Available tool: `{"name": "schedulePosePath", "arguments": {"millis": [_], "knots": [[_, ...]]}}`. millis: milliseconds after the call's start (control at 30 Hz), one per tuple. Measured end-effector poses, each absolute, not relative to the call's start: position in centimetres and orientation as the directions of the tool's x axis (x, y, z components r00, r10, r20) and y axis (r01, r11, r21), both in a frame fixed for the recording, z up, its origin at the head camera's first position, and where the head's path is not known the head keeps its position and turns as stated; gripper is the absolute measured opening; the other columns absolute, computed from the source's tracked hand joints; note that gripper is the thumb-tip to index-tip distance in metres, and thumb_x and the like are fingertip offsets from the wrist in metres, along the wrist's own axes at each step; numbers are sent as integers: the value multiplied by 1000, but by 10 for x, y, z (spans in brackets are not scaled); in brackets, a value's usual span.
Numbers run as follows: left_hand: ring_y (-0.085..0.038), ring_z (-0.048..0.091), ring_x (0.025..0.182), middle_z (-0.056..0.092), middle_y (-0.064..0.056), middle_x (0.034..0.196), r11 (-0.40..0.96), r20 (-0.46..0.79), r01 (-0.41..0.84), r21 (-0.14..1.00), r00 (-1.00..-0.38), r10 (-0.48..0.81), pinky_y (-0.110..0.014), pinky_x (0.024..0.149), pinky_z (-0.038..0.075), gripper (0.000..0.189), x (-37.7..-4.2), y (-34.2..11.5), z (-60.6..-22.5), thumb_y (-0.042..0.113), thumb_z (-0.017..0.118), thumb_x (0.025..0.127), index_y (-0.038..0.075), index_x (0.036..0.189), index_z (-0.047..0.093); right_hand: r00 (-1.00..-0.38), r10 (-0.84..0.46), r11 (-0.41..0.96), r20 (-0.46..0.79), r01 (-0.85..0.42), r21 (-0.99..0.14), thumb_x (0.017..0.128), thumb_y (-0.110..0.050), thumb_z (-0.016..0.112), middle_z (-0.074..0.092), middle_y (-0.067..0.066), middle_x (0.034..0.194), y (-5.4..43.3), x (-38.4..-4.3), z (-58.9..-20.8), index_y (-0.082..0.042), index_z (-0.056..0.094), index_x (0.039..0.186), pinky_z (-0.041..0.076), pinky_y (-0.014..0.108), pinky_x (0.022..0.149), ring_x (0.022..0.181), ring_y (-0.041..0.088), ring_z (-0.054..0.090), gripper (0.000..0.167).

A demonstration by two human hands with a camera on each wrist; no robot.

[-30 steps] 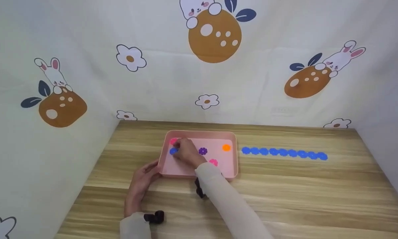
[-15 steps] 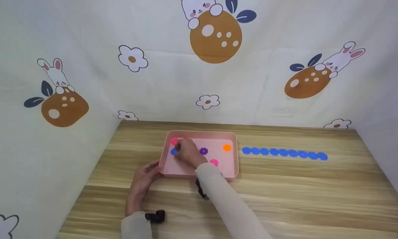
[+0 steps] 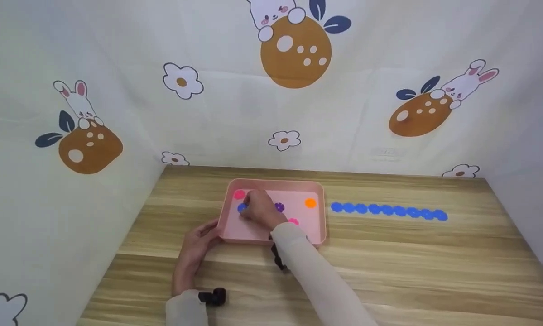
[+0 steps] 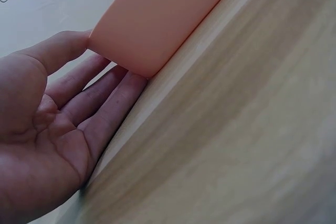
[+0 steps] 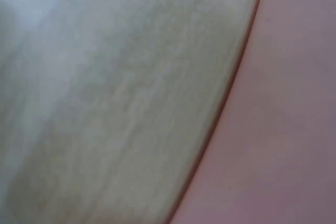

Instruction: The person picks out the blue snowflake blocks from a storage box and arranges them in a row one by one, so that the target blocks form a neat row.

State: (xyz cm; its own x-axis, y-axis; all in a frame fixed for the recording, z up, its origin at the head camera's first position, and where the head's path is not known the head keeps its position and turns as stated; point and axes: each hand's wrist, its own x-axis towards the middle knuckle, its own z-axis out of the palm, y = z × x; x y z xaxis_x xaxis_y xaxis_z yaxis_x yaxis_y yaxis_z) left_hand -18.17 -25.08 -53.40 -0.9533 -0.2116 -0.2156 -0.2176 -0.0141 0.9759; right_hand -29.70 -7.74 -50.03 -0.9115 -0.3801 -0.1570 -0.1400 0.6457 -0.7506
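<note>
Inside the pink tray (image 3: 298,234), my right hand (image 3: 261,210) pinches a blue flower-shaped disc (image 3: 242,208) near the left side. Its fingertips partly cover the disc. My left hand (image 3: 195,248) rests at the tray's front left corner. In the left wrist view, the left hand's thumb touches the rim, and its nearly straight fingers (image 4: 116,100) lie against the outer wall. A pink flower disc (image 3: 239,194) lies just behind the right hand. A purple one (image 3: 279,207) and another pink one (image 3: 293,222) lie to its right, partly covered. The right wrist view shows no fingers.
An orange flower disc (image 3: 310,203) lies at the tray's right side. Right of the tray, a row of several blue flower discs (image 3: 387,210) runs across the wooden table (image 3: 389,262). A printed cloth (image 3: 226,117) hangs behind the table.
My right hand has shifted slightly right with the blue disc, away from the pink disc at the back left. The left hand stays at the tray's corner.
</note>
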Motion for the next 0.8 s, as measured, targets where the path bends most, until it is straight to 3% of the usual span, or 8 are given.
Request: {"name": "schedulePosePath", "arguments": {"millis": [233,400,567,633,800], "knots": [[-30,64,122,55,-27,142,-27,-206,-204,979,-958,-200,-30,98,58,43,-184,-248,-535,10,65,97,-4,137,57,-915,-377,653,-141,-155,-742,87,-18,79,70,5,99,-64,-300,-497,-4,72,110,61,27,81,86,16,62,27],[-24,68,114,57,-29,139,-36,-191,-188,982,-959,-210,-27,92,60,40,-182,-247,-534,6,63,97,-6,135,57,-912,-391,638,-126,-169,-751,87,-19,79,71,5,104,-53,-302,-487,-5,72,115,61,29,90,91,18,63,31],[-25,67,116,57,-27,140,-23,-196,-195,980,-958,-209,-27,94,60,40,-181,-248,-533,7,62,98,-4,136,57,-912,-398,624,-101,-189,-758,87,-17,78,70,6,113,-40,-301,-473,-7,69,122,59,33,99,98,20,62,36],[-26,67,118,57,-27,141,-18,-195,-196,980,-959,-206,-29,95,60,41,-181,-248,-532,8,62,98,-4,137,57,-914,-396,630,-93,-197,-751,87,-17,79,70,4,115,-32,-300,-468,-10,69,124,59,32,98,98,19,63,39],[-27,66,119,57,-27,141,-12,-196,-198,980,-960,-199,-30,96,60,42,-180,-251,-532,9,62,98,-3,137,57,-913,-400,625,-79,-209,-753,88,-18,78,70,2,117,-12,-295,-458,-12,69,125,64,26,81,90,18,67,38]]}}
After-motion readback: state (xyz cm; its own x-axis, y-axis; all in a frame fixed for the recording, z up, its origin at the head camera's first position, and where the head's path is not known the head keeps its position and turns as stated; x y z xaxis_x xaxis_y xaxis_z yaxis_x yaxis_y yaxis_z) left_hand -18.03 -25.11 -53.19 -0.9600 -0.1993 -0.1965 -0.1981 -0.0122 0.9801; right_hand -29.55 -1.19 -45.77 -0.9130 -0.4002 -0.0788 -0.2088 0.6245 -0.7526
